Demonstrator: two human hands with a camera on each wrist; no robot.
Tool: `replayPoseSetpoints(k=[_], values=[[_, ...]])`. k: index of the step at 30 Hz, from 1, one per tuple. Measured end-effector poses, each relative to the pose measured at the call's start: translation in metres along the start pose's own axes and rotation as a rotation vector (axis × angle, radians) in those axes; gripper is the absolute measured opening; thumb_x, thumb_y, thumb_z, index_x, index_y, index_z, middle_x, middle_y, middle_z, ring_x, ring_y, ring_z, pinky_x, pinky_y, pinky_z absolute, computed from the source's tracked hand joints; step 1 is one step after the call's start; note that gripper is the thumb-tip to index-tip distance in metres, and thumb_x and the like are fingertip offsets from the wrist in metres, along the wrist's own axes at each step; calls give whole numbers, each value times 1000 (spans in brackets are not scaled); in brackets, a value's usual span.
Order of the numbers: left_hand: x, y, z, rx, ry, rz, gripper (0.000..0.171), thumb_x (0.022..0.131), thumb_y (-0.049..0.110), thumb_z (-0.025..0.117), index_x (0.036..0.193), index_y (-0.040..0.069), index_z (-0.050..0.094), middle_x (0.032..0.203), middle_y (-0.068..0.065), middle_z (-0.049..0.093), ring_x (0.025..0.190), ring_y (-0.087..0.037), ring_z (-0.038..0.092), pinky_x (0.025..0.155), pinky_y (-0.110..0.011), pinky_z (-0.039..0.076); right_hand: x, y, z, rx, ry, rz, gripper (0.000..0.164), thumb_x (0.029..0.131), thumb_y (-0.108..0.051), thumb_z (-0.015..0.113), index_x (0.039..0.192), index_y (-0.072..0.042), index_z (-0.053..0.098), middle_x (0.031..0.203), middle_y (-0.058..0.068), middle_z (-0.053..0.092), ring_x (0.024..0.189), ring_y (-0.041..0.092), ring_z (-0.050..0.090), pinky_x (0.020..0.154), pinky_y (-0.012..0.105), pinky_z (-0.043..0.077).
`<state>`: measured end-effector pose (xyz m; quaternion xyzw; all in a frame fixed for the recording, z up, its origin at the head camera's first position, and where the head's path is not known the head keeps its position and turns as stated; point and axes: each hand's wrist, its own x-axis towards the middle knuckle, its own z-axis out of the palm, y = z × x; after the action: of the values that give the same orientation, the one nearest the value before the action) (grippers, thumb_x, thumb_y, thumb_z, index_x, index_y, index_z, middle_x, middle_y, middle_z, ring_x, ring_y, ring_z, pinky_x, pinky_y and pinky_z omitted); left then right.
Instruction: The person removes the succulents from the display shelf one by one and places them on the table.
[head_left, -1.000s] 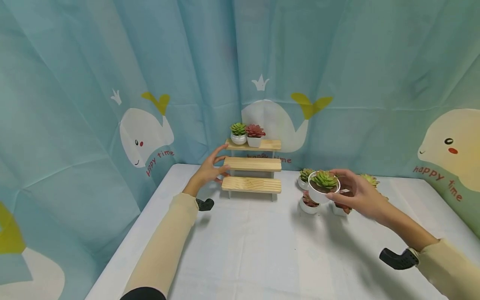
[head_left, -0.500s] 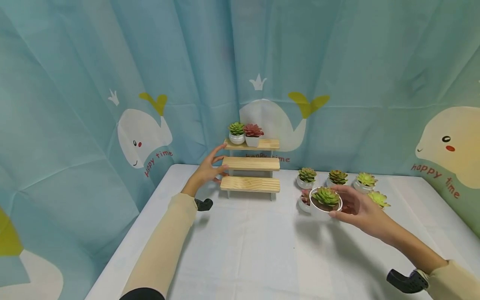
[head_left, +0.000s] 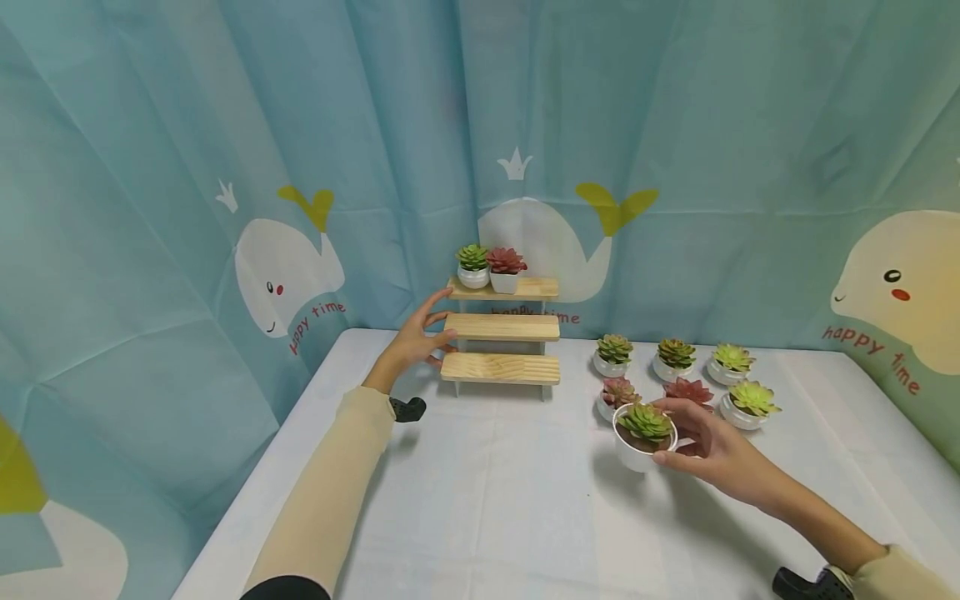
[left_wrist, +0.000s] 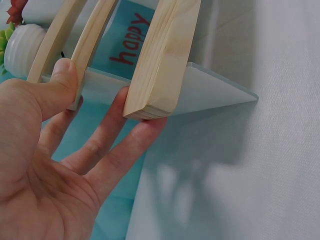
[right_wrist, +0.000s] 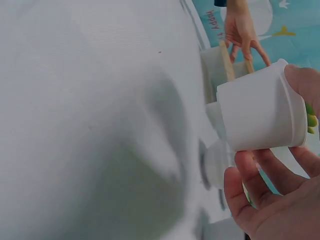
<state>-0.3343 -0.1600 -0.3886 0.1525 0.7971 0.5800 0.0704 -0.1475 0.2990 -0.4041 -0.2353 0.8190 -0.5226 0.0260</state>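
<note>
In the head view my right hand (head_left: 708, 448) grips a green succulent in a round white pot (head_left: 645, 437) by its rim, above the table. The right wrist view shows the white pot (right_wrist: 260, 107) pinched between thumb and fingers. At the left end of a three-tier wooden plant stand (head_left: 502, 327), my left hand (head_left: 412, 340) has its fingers spread and touching the boards. Seen from the left wrist, the thumb lies at the middle board and two fingertips touch the end of the lowest board (left_wrist: 162, 60). A green succulent (head_left: 473, 265) and a red succulent (head_left: 506, 270) stand on the top tier.
Several potted succulents sit in two rows on the right of the table, among them a dark green one (head_left: 675, 358) and a yellow-green one (head_left: 752, 404). A red succulent (head_left: 688, 392) is partly behind my right hand. A whale-print curtain (head_left: 720, 167) hangs behind the white-covered table (head_left: 510, 500).
My right hand has moved down and toward me with the green succulent, uncovering more of the pots behind it. The left hand stays at the stand.
</note>
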Motion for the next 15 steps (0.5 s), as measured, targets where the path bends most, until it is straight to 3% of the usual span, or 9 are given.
replayPoseSetpoints(k=[5,15], values=[[-1,1,1,0,3,3,79,101,16,68,163,41,25,166,-19,28,116,-50,64,71,-65,58,-2,10,7,50,-19,-10,58,92,1,75,141,7,45,122,-5,66,107,5,67,82,27,59],[0,0,1,4,-1,17,80,102,16,67,164,39,23,166,-20,28,141,-46,44,68,-59,61,-5,26,16,91,-42,8,59,92,1,76,141,9,44,124,-7,66,109,3,66,82,26,59]])
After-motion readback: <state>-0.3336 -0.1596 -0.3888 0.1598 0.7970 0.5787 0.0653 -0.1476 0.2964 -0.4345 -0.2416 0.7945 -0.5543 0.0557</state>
